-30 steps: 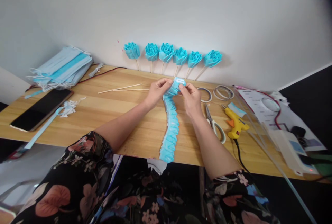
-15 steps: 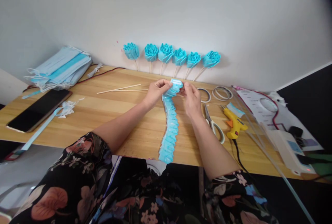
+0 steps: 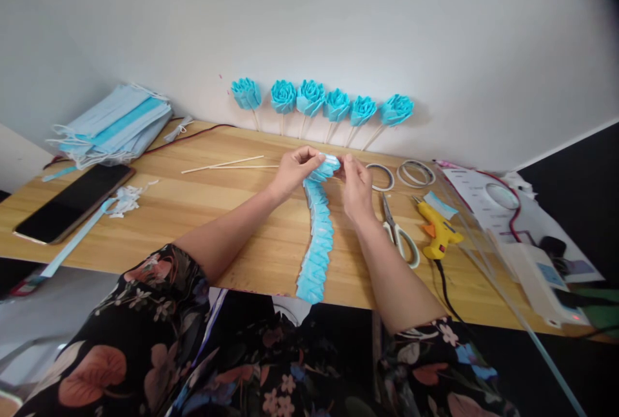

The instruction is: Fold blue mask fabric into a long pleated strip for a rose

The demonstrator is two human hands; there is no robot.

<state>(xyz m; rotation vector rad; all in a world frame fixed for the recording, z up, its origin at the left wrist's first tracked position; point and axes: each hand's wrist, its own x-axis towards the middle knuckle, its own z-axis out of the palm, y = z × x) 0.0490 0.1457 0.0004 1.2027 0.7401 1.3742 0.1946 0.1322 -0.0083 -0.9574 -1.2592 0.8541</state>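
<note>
A long strip of folded light-blue petals runs across the wooden table from its front edge up to my hands. My left hand pinches the far end of the strip from the left, fingers closed on it. My right hand pinches the same end from the right, fingers curled round it. The end is partly rolled between the two hands. Several finished blue roses on sticks lean against the wall just behind.
A stack of blue face masks and a phone lie at the left. Thin wooden sticks, scissors, a yellow glue gun, tape rings and papers with devices lie nearby.
My hands have closed in on the strip's far end, and the rolled end has grown tighter and smaller between my fingers.
</note>
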